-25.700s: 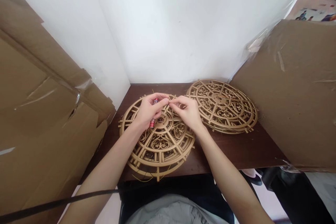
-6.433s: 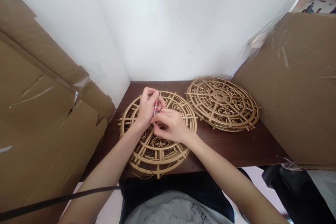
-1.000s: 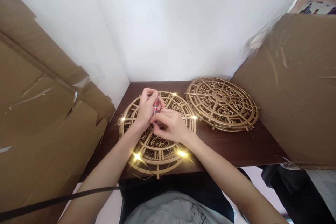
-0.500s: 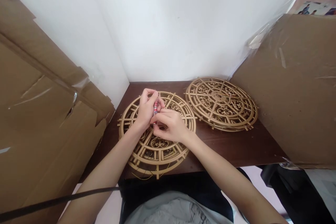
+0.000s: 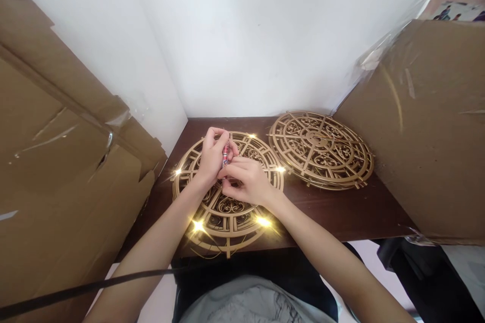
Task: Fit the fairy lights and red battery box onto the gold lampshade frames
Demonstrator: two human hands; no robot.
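Observation:
Between my two hands is a slim red-and-silver battery point(image 5: 226, 154), partly covered by fingers. My left hand point(image 5: 212, 157) is closed round its upper end. The thumb and fingers of my right hand point(image 5: 244, 180) pinch its lower end, where the contact is hidden. Beneath both hands lies a round gold openwork frame point(image 5: 231, 224) with ring bars and scroll patterns, stacked on at least one more. Several warm yellow lights point(image 5: 198, 225) glow around its rim, and thin wire shows at its near edge.
A second stack of gold round frames point(image 5: 318, 154) lies at the right on the dark brown table point(image 5: 322, 214). Cardboard sheets stand at the left point(image 5: 71, 176) and right point(image 5: 424, 126). A white wall point(image 5: 257, 45) rises behind. A dark strap point(image 5: 94, 287) crosses the lower left.
Lights around the rim of the near frame have come on; they were dark before. My hands and the battery stay in almost the same place.

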